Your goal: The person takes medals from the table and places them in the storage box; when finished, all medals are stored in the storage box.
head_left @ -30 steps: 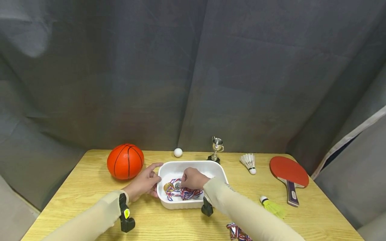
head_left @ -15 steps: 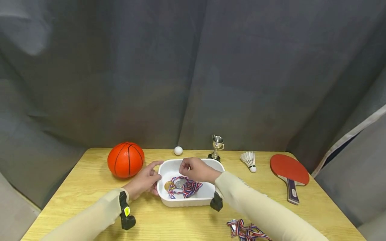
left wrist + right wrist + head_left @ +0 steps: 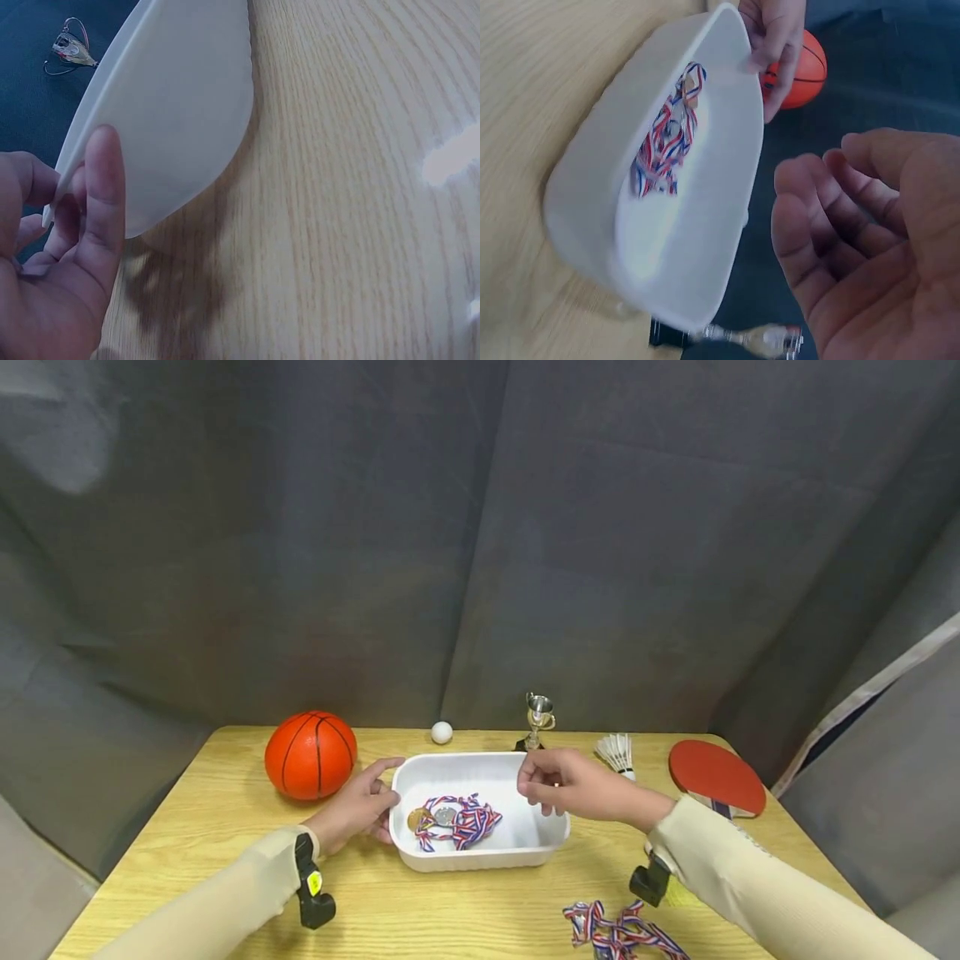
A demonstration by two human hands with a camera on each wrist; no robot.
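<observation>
A white plastic tub (image 3: 480, 859) stands mid-table. Inside it lie a gold medal (image 3: 418, 819) and a silver medal (image 3: 445, 816) with tangled red, white and blue ribbons (image 3: 660, 146). My left hand (image 3: 357, 807) holds the tub's left end, the rim pinched between thumb and fingers in the left wrist view. Over the tub's right end hovers my right hand (image 3: 573, 785), fingers loosely curled, with nothing in them in the right wrist view. More medal ribbons (image 3: 618, 931) lie on the table at the front right, below my right forearm.
An orange basketball (image 3: 311, 756) sits to the left of the tub. Behind are a white ball (image 3: 442, 732) and a small trophy cup (image 3: 539, 718). To the right lie a white shuttlecock (image 3: 615, 750), a red table tennis bat (image 3: 717, 775) and a yellow shuttlecock (image 3: 681, 895), partly hidden by the sleeve.
My right hand has lifted off the medals and moved right across the tub, its fingers loosening. The medals lie in the tub. My left hand stays on the rim.
</observation>
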